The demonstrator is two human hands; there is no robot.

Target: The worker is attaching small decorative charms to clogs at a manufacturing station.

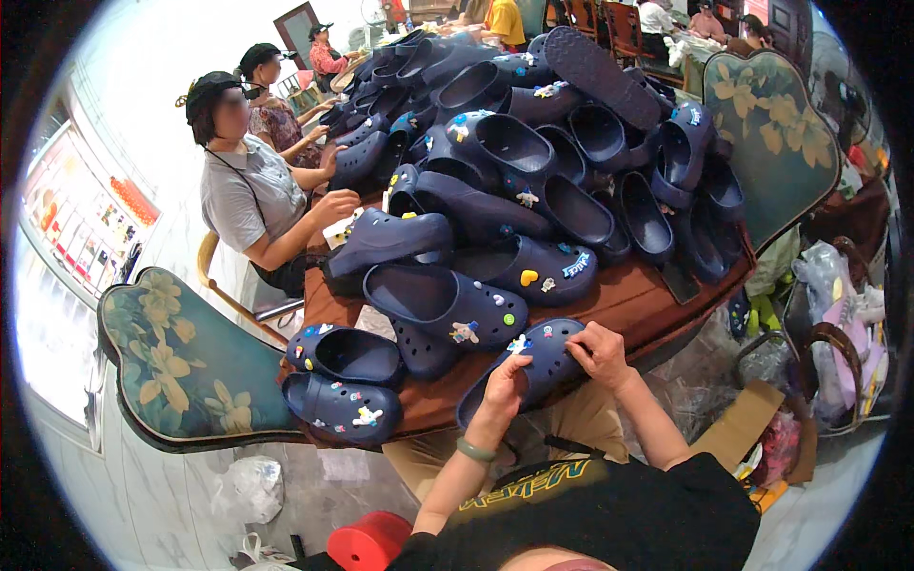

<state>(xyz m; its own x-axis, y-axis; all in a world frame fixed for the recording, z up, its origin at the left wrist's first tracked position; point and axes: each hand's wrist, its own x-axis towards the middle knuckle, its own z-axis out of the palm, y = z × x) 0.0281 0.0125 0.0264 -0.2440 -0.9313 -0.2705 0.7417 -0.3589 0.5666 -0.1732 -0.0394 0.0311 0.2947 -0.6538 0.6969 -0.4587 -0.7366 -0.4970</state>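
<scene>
A navy clog (549, 369) lies at the table's near edge, close to my body, with small charms on its holed upper. My left hand (503, 385) is closed on the clog's left side, next to a white and blue charm (519, 344). Over the right part of the toe, the fingers of my right hand (600, 354) are bent and pinched together against the upper; whatever is between them is hidden. Just beyond sits another clog with charms (447, 309). To the left, a pair of decorated clogs (343, 404) stands together.
A tall heap of navy clogs (495, 143) covers most of the brown-covered table (657, 328). Floral chair backs (195, 366) flank it. At the left, a co-worker (252, 181) handles a clog. A red round stool (369, 541) and plastic bags (255, 487) are below.
</scene>
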